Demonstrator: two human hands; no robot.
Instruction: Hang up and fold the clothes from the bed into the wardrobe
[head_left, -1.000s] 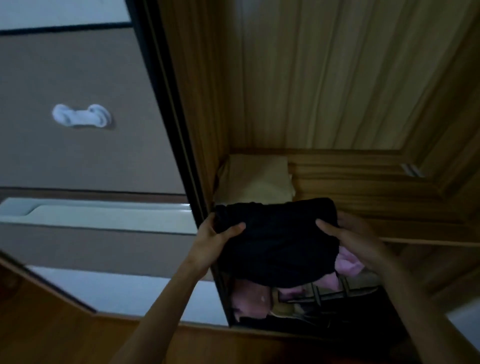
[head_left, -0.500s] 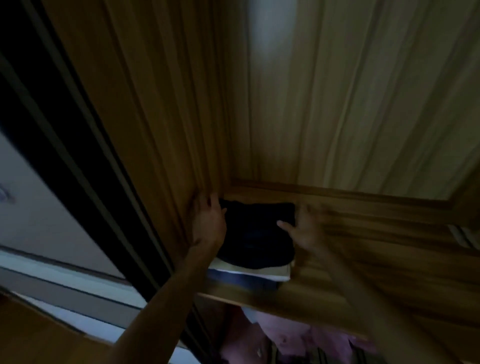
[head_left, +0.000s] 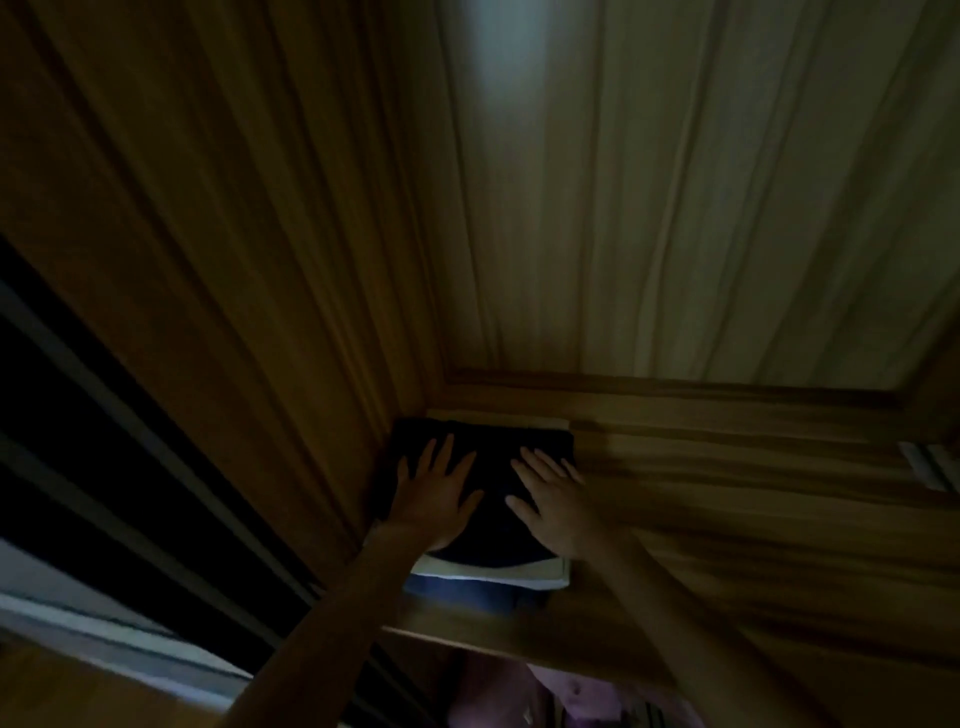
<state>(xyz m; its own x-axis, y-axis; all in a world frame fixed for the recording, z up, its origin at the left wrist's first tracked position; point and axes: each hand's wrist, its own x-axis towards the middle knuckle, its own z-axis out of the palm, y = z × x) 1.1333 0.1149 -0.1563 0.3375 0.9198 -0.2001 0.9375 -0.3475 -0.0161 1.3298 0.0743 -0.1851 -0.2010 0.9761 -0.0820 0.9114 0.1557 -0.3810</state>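
Observation:
A folded black garment (head_left: 493, 462) lies on top of a small stack in the back left corner of the wooden wardrobe shelf (head_left: 727, 509). Under it show a pale folded piece (head_left: 498, 574) and a blue one (head_left: 467, 595). My left hand (head_left: 434, 493) presses flat on the left half of the black garment, fingers spread. My right hand (head_left: 553, 501) presses flat on its right half, fingers straight.
The wardrobe's wooden side wall (head_left: 234, 260) rises on the left and the back panel (head_left: 675, 182) behind. A dark sliding door frame (head_left: 104, 441) runs along the far left. Pink clothes (head_left: 519, 691) hang or lie below the shelf. The shelf stretches bare to the right.
Both hands carried the black garment up onto the stack, let go of its edges and now lie flat on top of it.

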